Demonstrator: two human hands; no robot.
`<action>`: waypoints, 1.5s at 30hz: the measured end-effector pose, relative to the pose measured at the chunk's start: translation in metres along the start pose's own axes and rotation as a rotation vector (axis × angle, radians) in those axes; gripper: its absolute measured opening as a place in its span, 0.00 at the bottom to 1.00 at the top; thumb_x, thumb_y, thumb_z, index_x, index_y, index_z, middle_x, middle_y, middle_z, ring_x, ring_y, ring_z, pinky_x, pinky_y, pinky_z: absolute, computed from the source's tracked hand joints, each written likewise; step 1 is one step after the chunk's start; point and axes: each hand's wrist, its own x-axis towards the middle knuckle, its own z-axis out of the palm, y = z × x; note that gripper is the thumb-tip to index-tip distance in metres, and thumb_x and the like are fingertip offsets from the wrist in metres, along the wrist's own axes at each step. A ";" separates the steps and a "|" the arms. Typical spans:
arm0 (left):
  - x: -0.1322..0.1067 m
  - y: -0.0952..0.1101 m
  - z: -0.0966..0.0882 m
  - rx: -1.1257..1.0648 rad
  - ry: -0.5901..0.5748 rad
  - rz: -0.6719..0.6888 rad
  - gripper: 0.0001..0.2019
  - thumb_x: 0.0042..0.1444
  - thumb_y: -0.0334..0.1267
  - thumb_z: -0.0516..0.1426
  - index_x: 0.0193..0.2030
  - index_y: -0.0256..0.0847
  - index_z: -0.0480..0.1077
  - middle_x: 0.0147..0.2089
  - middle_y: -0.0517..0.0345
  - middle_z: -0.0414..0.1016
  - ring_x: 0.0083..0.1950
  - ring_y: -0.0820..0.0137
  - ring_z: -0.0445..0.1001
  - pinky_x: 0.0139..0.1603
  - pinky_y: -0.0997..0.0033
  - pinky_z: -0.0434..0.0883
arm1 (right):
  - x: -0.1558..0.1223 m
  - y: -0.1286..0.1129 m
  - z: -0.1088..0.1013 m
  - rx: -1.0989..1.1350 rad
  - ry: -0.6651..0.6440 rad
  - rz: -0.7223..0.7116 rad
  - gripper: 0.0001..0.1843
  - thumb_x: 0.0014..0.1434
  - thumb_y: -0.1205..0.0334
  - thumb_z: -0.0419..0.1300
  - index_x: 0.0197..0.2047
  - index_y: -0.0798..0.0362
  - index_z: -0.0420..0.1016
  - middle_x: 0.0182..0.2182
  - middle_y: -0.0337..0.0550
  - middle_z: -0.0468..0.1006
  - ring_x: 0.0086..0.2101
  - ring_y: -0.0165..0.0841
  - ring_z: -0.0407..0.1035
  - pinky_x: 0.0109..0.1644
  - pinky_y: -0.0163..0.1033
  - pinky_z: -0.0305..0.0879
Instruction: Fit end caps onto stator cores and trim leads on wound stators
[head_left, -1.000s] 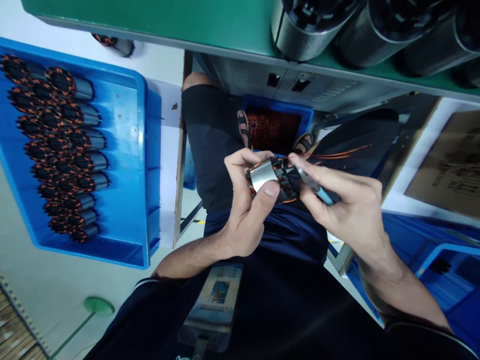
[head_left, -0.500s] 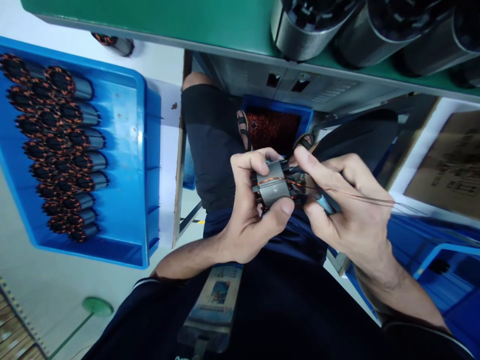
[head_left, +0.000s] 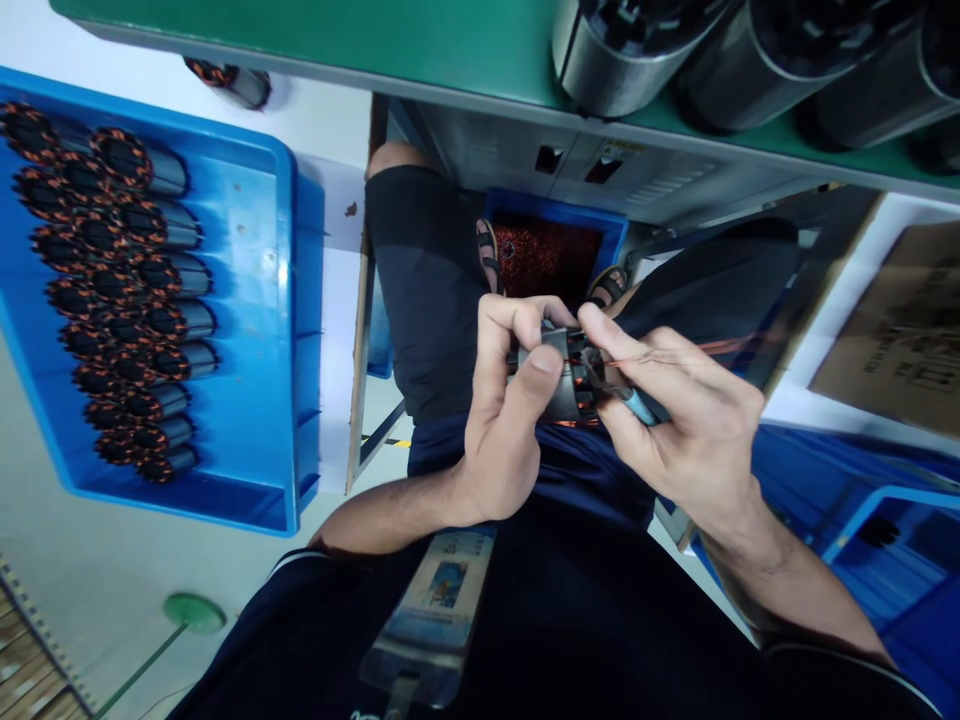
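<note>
In front of my lap, my left hand (head_left: pixel 499 430) is closed around a motor stator (head_left: pixel 564 390), a grey metal cylinder with black slotted ends and copper windings. The thumb presses on its near side and the fingers curl over the far side. My right hand (head_left: pixel 686 425) is closed at the stator's right end, gripping a small tool with a light-blue handle (head_left: pixel 637 405). Its working end is mostly hidden by the fingers. Thin copper wire (head_left: pixel 667 357) runs from the stator's right end across the right fingers.
At left, a blue tray (head_left: pixel 247 300) holds rows of wound stators (head_left: pixel 112 280); a single stator (head_left: pixel 229 82) lies beyond it. Large metal cylinders (head_left: pixel 607 70) stand on the green shelf (head_left: pixel 337 40). A blue bin (head_left: pixel 615 230) with copper scraps sits between my feet. A cardboard box (head_left: pixel 900 320) is at right.
The stator has turned in my left hand, and its slotted right end shows more. My left thumb has moved up over its body. My right hand has shifted slightly left, closer to it.
</note>
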 end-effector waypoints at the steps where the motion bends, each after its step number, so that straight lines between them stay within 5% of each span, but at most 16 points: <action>1: 0.000 -0.001 0.000 0.016 -0.002 0.013 0.11 0.81 0.49 0.64 0.51 0.51 0.67 0.57 0.53 0.73 0.61 0.57 0.78 0.76 0.43 0.80 | 0.000 0.001 0.000 0.002 -0.001 0.002 0.32 0.76 0.67 0.66 0.78 0.35 0.88 0.43 0.41 0.93 0.36 0.37 0.84 0.51 0.43 0.91; 7: 0.005 -0.016 -0.010 0.028 0.056 -0.059 0.15 0.81 0.52 0.65 0.51 0.50 0.65 0.56 0.55 0.73 0.55 0.63 0.76 0.64 0.58 0.83 | 0.011 0.022 0.011 0.197 -0.067 0.092 0.26 0.78 0.63 0.68 0.74 0.42 0.91 0.60 0.44 0.95 0.52 0.43 0.92 0.62 0.48 0.91; 10: 0.008 -0.019 -0.020 0.145 0.049 0.023 0.15 0.81 0.54 0.65 0.56 0.51 0.66 0.59 0.54 0.72 0.60 0.61 0.76 0.68 0.55 0.82 | 0.014 0.026 0.012 0.339 -0.067 0.186 0.21 0.79 0.56 0.71 0.71 0.46 0.92 0.48 0.44 0.94 0.39 0.37 0.87 0.50 0.44 0.89; 13: 0.013 -0.021 -0.030 0.420 0.022 0.389 0.15 0.79 0.52 0.66 0.60 0.53 0.67 0.60 0.52 0.70 0.63 0.56 0.74 0.65 0.46 0.81 | 0.010 0.020 0.011 0.469 -0.132 0.193 0.24 0.73 0.50 0.80 0.67 0.48 0.91 0.31 0.33 0.83 0.27 0.30 0.74 0.39 0.39 0.81; 16: 0.016 -0.025 -0.039 0.514 0.000 0.685 0.22 0.72 0.52 0.72 0.59 0.54 0.65 0.61 0.53 0.68 0.61 0.55 0.74 0.56 0.44 0.82 | 0.006 0.014 0.015 0.553 -0.138 0.098 0.19 0.69 0.49 0.85 0.56 0.47 0.91 0.31 0.32 0.81 0.29 0.31 0.75 0.38 0.38 0.77; 22: 0.011 -0.029 -0.063 0.423 -0.094 0.575 0.41 0.54 0.69 0.83 0.54 0.55 0.63 0.63 0.57 0.74 0.62 0.53 0.82 0.59 0.35 0.85 | 0.017 0.019 0.025 0.612 -0.149 -0.192 0.20 0.74 0.53 0.81 0.37 0.49 0.78 0.30 0.35 0.80 0.28 0.30 0.72 0.33 0.36 0.71; 27: 0.011 -0.003 -0.080 0.547 -0.180 0.812 0.57 0.47 0.72 0.85 0.78 0.59 0.70 0.66 0.50 0.85 0.56 0.53 0.90 0.44 0.51 0.91 | 0.026 0.020 0.024 0.580 -0.132 -0.373 0.12 0.79 0.56 0.75 0.40 0.47 0.86 0.31 0.40 0.84 0.29 0.35 0.79 0.34 0.39 0.78; 31: 0.004 0.014 -0.089 0.610 -0.251 0.763 0.59 0.53 0.61 0.86 0.87 0.55 0.69 0.66 0.46 0.91 0.59 0.50 0.93 0.52 0.51 0.95 | 0.034 0.018 0.023 0.572 -0.211 -0.409 0.09 0.76 0.62 0.76 0.41 0.46 0.85 0.32 0.38 0.83 0.29 0.34 0.79 0.35 0.39 0.79; 38: -0.019 0.027 -0.105 0.681 -0.112 0.781 0.38 0.55 0.46 0.87 0.67 0.33 0.84 0.55 0.41 0.94 0.53 0.59 0.95 0.56 0.66 0.92 | 0.039 0.002 0.041 0.510 -0.387 -0.365 0.13 0.70 0.74 0.75 0.47 0.44 0.85 0.33 0.36 0.84 0.29 0.35 0.81 0.31 0.38 0.77; 42: -0.052 0.055 -0.161 0.960 0.140 0.684 0.35 0.57 0.46 0.86 0.66 0.38 0.84 0.55 0.47 0.94 0.47 0.64 0.91 0.49 0.68 0.88 | 0.032 -0.003 0.058 0.448 -0.420 -0.250 0.23 0.74 0.67 0.74 0.67 0.38 0.89 0.36 0.35 0.85 0.31 0.36 0.84 0.38 0.39 0.85; 45: -0.083 0.086 -0.218 1.316 0.501 0.406 0.28 0.63 0.46 0.82 0.66 0.43 0.85 0.58 0.51 0.92 0.48 0.63 0.88 0.54 0.64 0.85 | 0.030 0.002 0.065 0.409 -0.450 -0.213 0.16 0.77 0.59 0.73 0.64 0.37 0.90 0.45 0.37 0.92 0.33 0.37 0.86 0.42 0.39 0.88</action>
